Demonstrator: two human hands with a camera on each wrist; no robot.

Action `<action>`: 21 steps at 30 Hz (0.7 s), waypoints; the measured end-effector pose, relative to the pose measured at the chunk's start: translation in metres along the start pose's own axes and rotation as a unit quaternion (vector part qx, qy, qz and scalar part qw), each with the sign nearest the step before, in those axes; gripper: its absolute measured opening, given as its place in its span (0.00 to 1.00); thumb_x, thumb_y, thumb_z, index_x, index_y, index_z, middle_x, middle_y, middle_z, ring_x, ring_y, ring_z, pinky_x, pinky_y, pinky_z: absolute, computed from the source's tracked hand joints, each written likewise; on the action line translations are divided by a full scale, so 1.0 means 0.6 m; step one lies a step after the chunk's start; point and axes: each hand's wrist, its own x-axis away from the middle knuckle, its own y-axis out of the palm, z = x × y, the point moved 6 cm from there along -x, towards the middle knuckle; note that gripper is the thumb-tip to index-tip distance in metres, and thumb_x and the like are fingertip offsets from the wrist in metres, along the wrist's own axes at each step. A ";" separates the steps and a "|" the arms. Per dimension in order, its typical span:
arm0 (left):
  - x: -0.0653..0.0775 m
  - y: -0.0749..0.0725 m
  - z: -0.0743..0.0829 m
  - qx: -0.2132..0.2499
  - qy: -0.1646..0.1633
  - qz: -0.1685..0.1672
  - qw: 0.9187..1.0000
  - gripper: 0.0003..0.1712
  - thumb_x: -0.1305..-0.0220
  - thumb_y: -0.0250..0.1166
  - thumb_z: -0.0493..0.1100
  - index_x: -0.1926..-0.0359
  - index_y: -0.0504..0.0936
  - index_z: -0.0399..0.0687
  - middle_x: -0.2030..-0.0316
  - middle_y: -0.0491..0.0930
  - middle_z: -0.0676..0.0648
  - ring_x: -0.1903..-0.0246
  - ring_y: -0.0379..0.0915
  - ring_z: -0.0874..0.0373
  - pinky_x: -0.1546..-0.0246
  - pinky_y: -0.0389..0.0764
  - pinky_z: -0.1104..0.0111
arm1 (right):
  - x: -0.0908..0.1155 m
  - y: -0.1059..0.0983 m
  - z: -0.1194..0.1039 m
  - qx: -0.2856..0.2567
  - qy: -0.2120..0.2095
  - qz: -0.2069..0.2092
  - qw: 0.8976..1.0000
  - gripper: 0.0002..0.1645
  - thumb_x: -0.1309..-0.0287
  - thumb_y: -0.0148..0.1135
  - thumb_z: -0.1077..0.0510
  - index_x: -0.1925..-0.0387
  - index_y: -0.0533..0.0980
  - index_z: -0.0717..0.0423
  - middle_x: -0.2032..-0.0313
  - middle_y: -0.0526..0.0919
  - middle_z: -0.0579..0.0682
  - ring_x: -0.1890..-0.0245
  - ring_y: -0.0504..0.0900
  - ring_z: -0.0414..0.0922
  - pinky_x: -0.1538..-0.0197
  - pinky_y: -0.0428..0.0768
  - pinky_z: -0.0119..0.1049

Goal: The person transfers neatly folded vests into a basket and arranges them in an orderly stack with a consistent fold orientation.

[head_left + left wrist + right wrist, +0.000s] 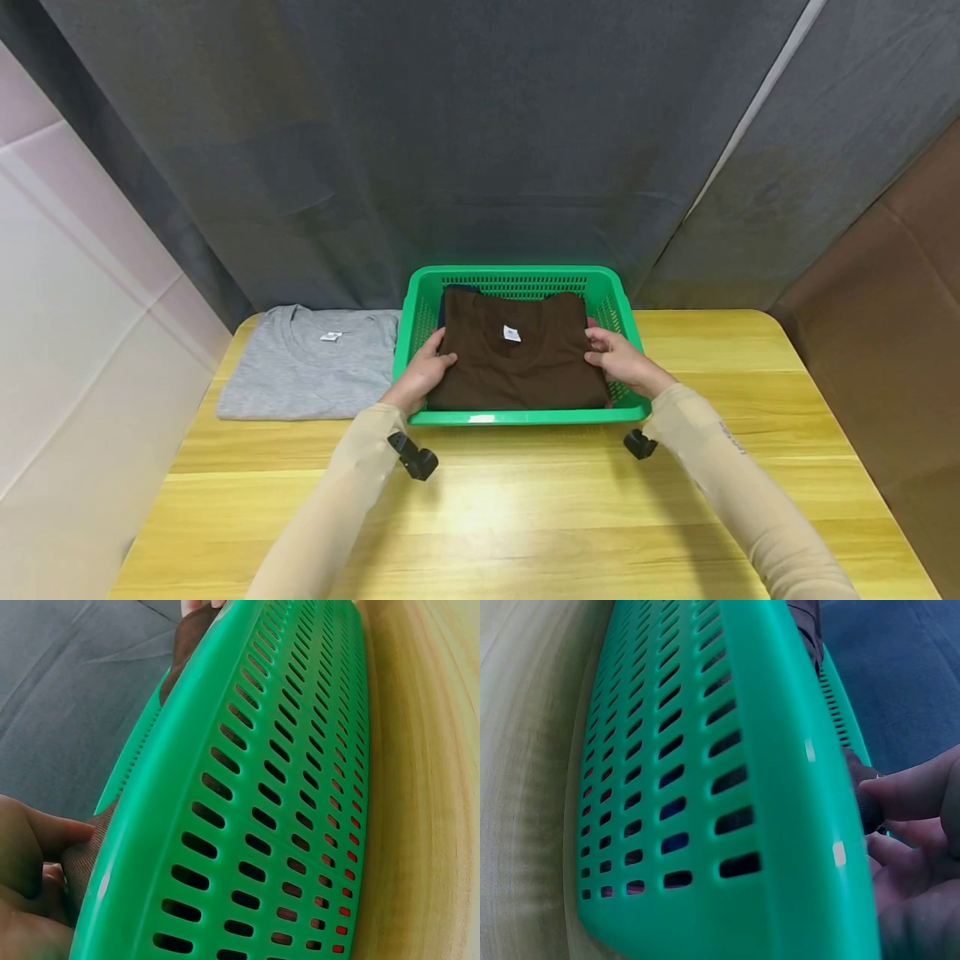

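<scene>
A folded dark brown T-shirt (517, 367) with a white neck label lies inside a green plastic basket (525, 417). My left hand (422, 372) pinches the shirt's left edge, thumb on top. On the opposite edge, my right hand (626, 364) pinches the cloth the same way. In the left wrist view the thumb and fingers grip brown fabric (90, 847) just past the basket rim. The right wrist view shows the thumb pressing on the brown fabric (866, 802). Beneath it, bits of dark blue and reddish cloth show at the sides.
A folded grey T-shirt (315, 371) lies on the wooden table (510, 517), left of the basket. A dark grey curtain (450, 150) hangs behind the table. Pale panels (82, 292) stand at the left, a brown panel (885, 333) at the right.
</scene>
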 end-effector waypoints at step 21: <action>0.001 -0.002 -0.003 0.001 -0.008 0.005 1.000 0.31 0.32 0.42 0.34 0.30 0.46 0.49 0.33 0.51 0.39 0.37 0.53 0.43 0.40 0.59 0.51 | 0.005 -0.005 0.009 0.003 0.012 0.019 1.000 0.26 0.35 0.40 0.66 0.36 0.53 0.64 0.53 0.67 0.62 0.58 0.76 0.49 0.58 0.78 0.43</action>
